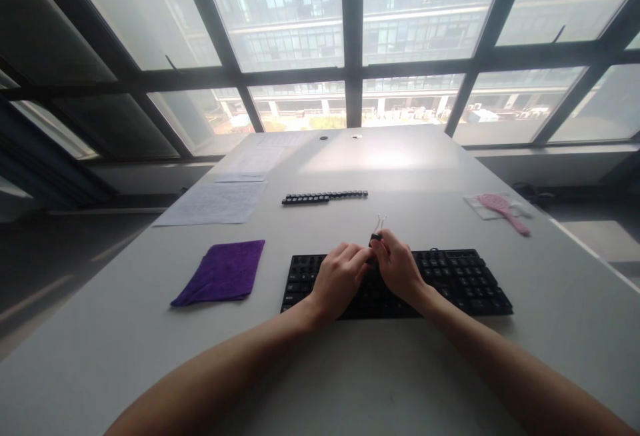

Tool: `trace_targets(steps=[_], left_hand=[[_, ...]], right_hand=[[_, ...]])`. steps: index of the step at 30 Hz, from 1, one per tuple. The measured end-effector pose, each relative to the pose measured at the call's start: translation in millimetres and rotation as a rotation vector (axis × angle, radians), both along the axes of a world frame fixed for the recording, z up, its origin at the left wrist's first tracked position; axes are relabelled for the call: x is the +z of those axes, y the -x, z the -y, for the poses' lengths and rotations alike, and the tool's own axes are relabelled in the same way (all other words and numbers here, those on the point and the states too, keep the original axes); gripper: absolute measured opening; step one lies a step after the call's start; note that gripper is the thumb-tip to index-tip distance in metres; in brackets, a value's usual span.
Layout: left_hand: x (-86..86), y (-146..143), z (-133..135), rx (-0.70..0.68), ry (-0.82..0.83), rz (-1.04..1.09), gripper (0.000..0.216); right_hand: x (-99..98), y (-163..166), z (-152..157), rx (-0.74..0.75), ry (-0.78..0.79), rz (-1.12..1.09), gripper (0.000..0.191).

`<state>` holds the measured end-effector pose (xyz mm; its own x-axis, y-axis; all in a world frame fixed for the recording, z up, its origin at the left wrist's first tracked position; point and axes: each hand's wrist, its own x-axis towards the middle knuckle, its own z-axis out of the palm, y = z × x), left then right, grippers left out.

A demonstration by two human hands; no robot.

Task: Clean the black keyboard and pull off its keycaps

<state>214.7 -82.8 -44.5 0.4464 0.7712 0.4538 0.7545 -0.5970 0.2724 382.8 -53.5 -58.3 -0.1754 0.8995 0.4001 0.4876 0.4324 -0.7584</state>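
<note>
A black keyboard [460,279] lies on the white table [350,369] in front of me. Both hands hover over its middle, close together. My right hand [400,266] pinches a small wire keycap puller [379,229], whose two thin wire loops stick up above the fingers. My left hand [340,276] is curled, fingertips meeting the right hand at the puller's base; what it grips there is hidden. A row of removed black keycaps [325,197] lies farther back on the table.
A purple cloth [223,273] lies left of the keyboard. Paper sheets [215,203] sit at the back left. A pink brush [503,209] on a white wrapper lies at the right. Large windows stand beyond the table's far edge.
</note>
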Motion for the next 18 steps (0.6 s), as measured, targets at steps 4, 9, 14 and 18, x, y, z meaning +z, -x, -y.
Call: trace_targets(steps=[4,9,14,18], left_hand=[[0.5,-0.6,1.1,0.012,-0.047,-0.045,0.018],[-1.5,-0.1,2.3,0.045,-0.148,-0.033,0.022],[-4.2,-2.8,5.9,0.019,-0.155,0.011,0.023],[9.8,6.4,-4.5,0.019,-0.052,0.133,0.018]], right_hand=[[1.1,-0.2,-0.1,0.011,0.011,0.003,0.02],[1.8,-1.2,0.0,0.059,0.023,-0.059,0.019],[0.5,-1.4,-1.2,0.082,0.021,-0.062,0.018],[-0.4,-0.6,-2.6,0.087,0.05,-0.111,0.02]])
